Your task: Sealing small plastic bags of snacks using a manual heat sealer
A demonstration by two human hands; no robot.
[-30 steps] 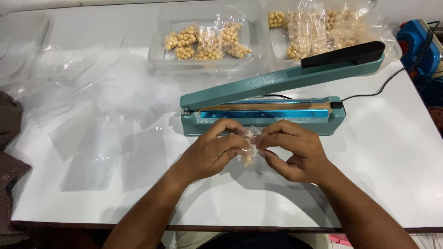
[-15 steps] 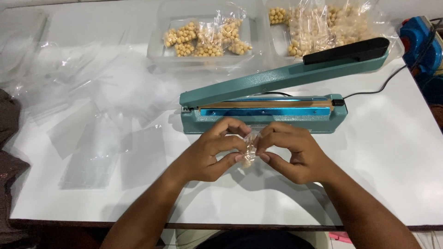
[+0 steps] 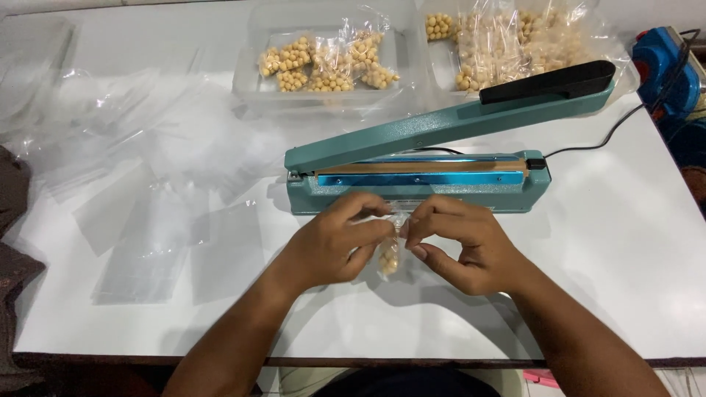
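Observation:
A small clear plastic bag [image 3: 390,254] with pale round nuts in its bottom hangs between my two hands, just in front of a teal heat sealer [image 3: 412,180]. My left hand [image 3: 334,242] pinches the bag's top edge from the left. From the right, my right hand [image 3: 463,242] pinches the same edge. The sealer's arm [image 3: 456,121] stands raised, with its black handle at the far right. The bag's mouth sits close to the sealer's front edge, apart from the sealing bar.
Several empty clear bags [image 3: 147,220] lie spread on the white table [image 3: 603,250] at left. At the back, a clear tray [image 3: 254,70] holds filled nut bags and another container [image 3: 515,44] holds more. A black cord [image 3: 610,136] runs to a blue device [image 3: 665,70] at right.
Both hands have kept hold of the small bag and shifted only slightly, lifting its top edge a little nearer the sealer. The sealer arm stays raised.

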